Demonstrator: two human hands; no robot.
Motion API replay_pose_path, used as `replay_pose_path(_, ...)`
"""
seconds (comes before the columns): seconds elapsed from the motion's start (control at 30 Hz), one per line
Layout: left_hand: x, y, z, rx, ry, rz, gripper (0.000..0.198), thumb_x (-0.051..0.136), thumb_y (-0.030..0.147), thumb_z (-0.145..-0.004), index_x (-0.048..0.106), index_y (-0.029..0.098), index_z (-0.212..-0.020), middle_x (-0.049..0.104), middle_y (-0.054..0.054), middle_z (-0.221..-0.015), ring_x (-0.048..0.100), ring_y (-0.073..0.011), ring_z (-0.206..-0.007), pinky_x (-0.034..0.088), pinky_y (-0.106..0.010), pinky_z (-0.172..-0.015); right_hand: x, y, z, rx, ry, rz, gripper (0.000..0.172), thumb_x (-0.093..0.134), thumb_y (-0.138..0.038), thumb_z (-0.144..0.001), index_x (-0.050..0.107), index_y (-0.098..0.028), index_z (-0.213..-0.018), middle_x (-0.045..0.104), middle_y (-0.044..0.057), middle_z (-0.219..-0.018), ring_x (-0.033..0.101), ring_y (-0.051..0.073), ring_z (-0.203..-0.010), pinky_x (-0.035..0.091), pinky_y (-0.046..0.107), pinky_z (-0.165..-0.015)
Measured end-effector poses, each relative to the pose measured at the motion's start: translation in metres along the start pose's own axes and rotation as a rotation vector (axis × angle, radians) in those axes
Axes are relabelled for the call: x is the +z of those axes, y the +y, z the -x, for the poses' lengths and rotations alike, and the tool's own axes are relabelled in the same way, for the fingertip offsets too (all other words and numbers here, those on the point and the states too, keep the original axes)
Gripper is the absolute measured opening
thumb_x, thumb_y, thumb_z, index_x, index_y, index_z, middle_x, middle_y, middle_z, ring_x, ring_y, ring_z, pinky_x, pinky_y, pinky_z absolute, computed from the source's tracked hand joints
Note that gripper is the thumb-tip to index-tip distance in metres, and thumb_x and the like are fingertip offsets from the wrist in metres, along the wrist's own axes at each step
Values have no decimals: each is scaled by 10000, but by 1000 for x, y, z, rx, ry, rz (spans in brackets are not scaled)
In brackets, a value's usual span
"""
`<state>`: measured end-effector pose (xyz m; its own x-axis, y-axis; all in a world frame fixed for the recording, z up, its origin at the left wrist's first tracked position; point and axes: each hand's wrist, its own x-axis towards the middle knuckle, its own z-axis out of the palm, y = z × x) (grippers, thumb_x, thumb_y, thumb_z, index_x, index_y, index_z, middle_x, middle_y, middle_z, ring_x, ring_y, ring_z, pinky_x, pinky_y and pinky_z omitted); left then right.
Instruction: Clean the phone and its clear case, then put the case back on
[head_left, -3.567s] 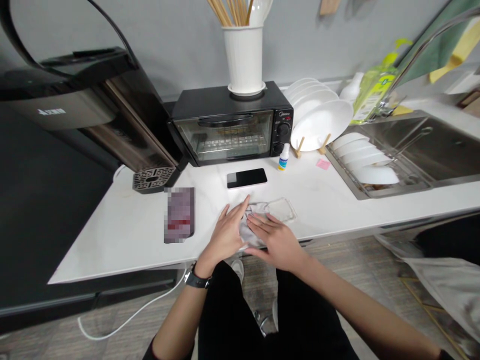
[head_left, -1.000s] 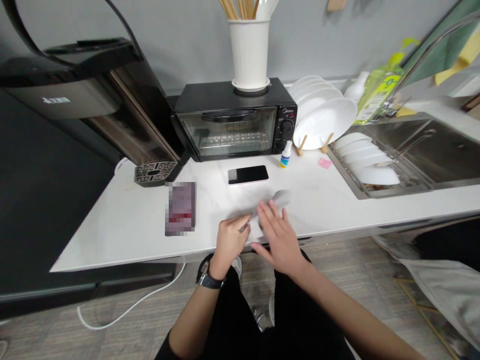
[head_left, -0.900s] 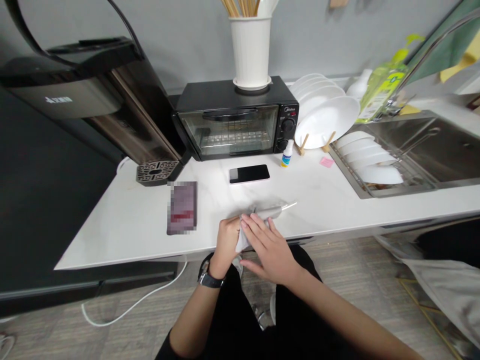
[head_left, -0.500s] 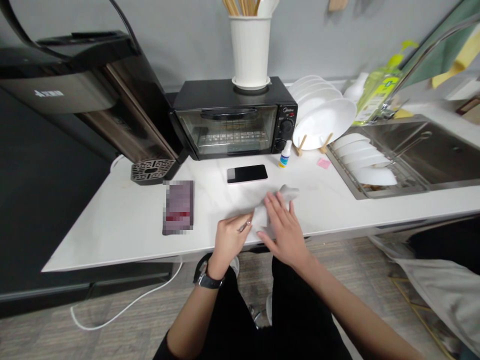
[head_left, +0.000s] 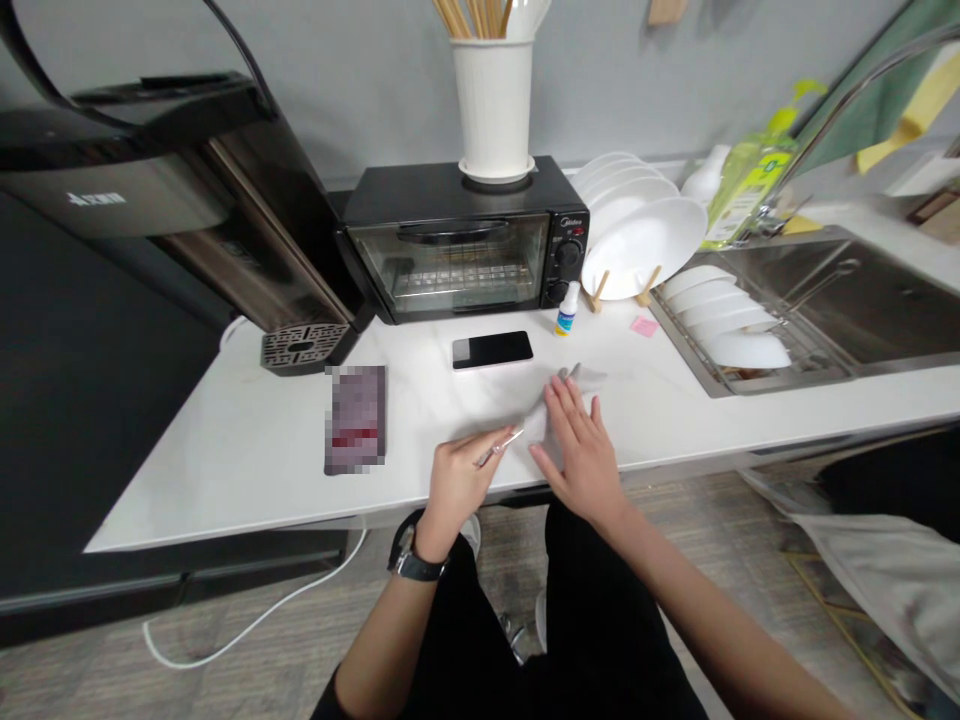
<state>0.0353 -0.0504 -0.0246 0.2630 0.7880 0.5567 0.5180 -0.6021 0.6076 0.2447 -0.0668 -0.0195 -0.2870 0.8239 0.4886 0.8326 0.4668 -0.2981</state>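
White kitchen counter before a toaster oven: the left hand pinches the near edge of a thin clear case between thumb and fingers. Just beside it, the right hand lies open and flat, fingers spread, pressing a pale cloth near the counter's front edge, short of a black phone.

In front of the oven, my right hand lies flat over most of the cloth. The cloth hides the case, save the thin edge my left hand pinches. Left-front of the oven a flat thing is blurred out. The bottle by the oven's right corner has a label too small to read. The chopsticks above the oven are cut off at the top
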Motion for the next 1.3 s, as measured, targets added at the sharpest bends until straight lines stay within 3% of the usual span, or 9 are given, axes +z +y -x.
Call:
replay_pose_path(0.2, -8, -5, 1, 41, -13, -14, 377, 535, 257, -971, 582, 194, -602, 623, -3, -538, 574, -135, -467, 415, -246, -482, 14, -49, 14, -320, -151, -24, 758, 452, -467, -1088, 185, -96, -1692, 342, 127, -1717, 234, 279, -1633, 271, 554, -1302)
replay_pose_path(0.33, -7, -2, 0, 11, -14, -33, 240, 599, 199, -964, 701, 181, -747, 719, -15, -642, 649, -142, -536, 466, -237, -530, 1, -18, 6, -218, -119, 26, 767, 446, -453, -1091, 114, -142, -1709, 368, 129, -1706, 288, 290, -1614, 245, 587, -1303)
replay_pose_path(0.5, -1, -1, 1, -26, -4, 15, 192, 653, 201, -994, 797, 233, -1116, 840, -57, -1048, 800, -193, -870, 605, -267, -801, -6, 15, -5, 45, 36, 69, 810, 459, -440, -1083, 38, -163, -1717, 315, 150, -1729, 215, 336, -1633, 240, 640, -1286)
replay_pose_path(0.63, -4, -2, 0, -2, 0, -35, 194, 595, 170, -959, 775, 189, -889, 793, -45, -768, 709, -169, -605, 539, -260, -596, 9, -22, 3, -96, -31, -1, 846, 463, -486, -1073, 60, -98, -1708, 324, 176, -1718, 215, 329, -1634, 269, 616, -1286)
replay_pose_path(0.77, -10, -3, -1, 46, -13, -32, 353, 553, 238, -923, 572, 200, -572, 612, -11, -515, 544, -142, -432, 410, -259, -463, 18, -53, 13, -310, -121, -25, 748, 446, -453, -1087, 189, -97, -1693, 355, 136, -1707, 259, 276, -1625, 253, 551, -1312)
replay_pose_path(0.87, -10, -2, -2, 27, -21, -41, 287, 589, 214, -913, 620, 190, -629, 655, -17, -564, 574, -143, -463, 423, -254, -484, 11, -36, 10, -288, -112, 2, 722, 438, -411, -1097, 156, -135, -1703, 384, 118, -1695, 298, 264, -1612, 196, 571, -1325)
replay_pose_path(1.0, -4, 2, -2, -16, -7, -38, 171, 616, 171, -969, 784, 197, -948, 812, -49, -832, 741, -173, -682, 553, -251, -647, -4, 5, -2, -73, -25, 33, 776, 448, -403, -1092, 48, -176, -1717, 387, 130, -1697, 310, 302, -1606, 212, 613, -1307)
replay_pose_path(1.1, -2, 2, -1, -13, -12, 5, 194, 625, 195, -995, 796, 225, -1082, 838, -62, -1005, 784, -189, -824, 594, -271, -764, -3, 6, -4, 52, 70, 32, 787, 452, -400, -1085, 38, -186, -1719, 353, 141, -1713, 263, 336, -1619, 247, 651, -1281)
replay_pose_path(1.3, -9, -2, 0, 44, -42, 5, 381, 537, 225, -986, 594, 194, -610, 628, -6, -549, 565, -133, -465, 414, -250, -481, 19, -50, 21, -292, -62, -36, 760, 470, -396, -1070, 170, -87, -1696, 400, 153, -1682, 285, 281, -1616, 255, 537, -1310)
